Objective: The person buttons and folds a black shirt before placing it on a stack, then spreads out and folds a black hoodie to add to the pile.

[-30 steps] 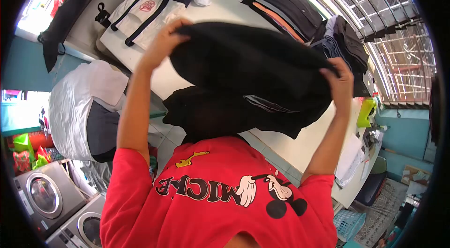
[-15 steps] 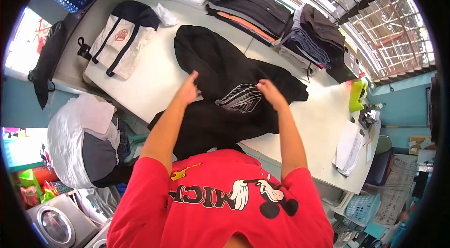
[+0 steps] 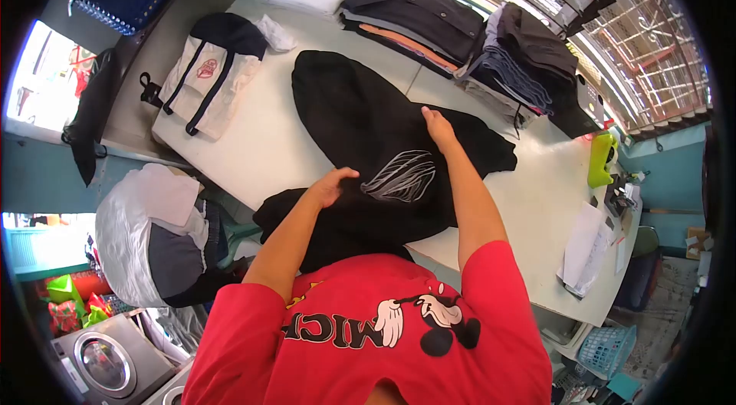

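Observation:
A black hoodie (image 3: 360, 114) lies spread on the white table in front of me, its hood towards the far side and its lower part near my body. White line artwork (image 3: 400, 177) shows on its front. My left hand (image 3: 330, 187) is closed on the cloth at the left side of the body, left of the artwork, thumb on top. Higher up, my right hand (image 3: 438, 131) grips the fabric by the right shoulder, near the sleeve. The fingertips of both hands are partly hidden in the dark cloth.
Folded clothes (image 3: 414, 14) and folded jeans (image 3: 517, 72) are stacked along the table's (image 3: 230, 152) far edge. A cream-and-navy bag (image 3: 211, 72) lies at left. Papers (image 3: 586, 248) rest at right. A cloth-covered pile (image 3: 146, 229) stands beside the table, left.
My left hand has come down nearer my body and slightly right. My right hand has moved up the hoodie to the shoulder. The whole view has shifted slightly.

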